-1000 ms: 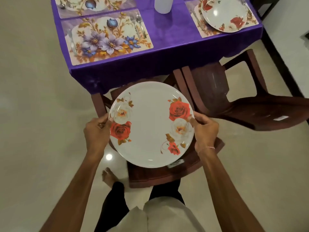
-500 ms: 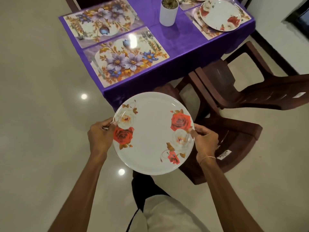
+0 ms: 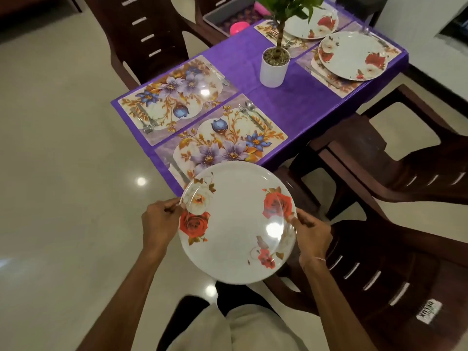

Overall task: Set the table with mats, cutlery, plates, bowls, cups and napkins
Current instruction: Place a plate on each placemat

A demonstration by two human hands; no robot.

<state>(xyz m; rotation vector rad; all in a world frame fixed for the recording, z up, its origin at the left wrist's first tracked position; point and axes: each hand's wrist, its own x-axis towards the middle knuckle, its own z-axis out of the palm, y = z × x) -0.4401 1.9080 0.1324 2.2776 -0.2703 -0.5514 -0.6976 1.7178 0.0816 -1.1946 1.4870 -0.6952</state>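
I hold a white plate with red and cream roses (image 3: 235, 224) level in front of me, just short of the table's near corner. My left hand (image 3: 159, 224) grips its left rim and my right hand (image 3: 312, 231) grips its right rim. Beyond the plate lies a floral mat (image 3: 222, 140) with a fork and spoon (image 3: 254, 115) on its right and a knife at its left. A second bare mat (image 3: 174, 97) with cutlery lies behind it. On the far side of the table two mats each carry a rose plate (image 3: 352, 55).
The table wears a purple cloth (image 3: 298, 105). A potted plant in a white pot (image 3: 274, 67) stands mid-table. Dark brown chairs (image 3: 395, 269) crowd the right side and one stands at the back left (image 3: 141, 34). A grey tray (image 3: 225, 13) sits at the far end. Pale tiled floor lies on the left.
The view has drawn closer to the table and swung up, showing more of it. The plate, gripped the same way by both hands, now overlaps the near mat's edge.
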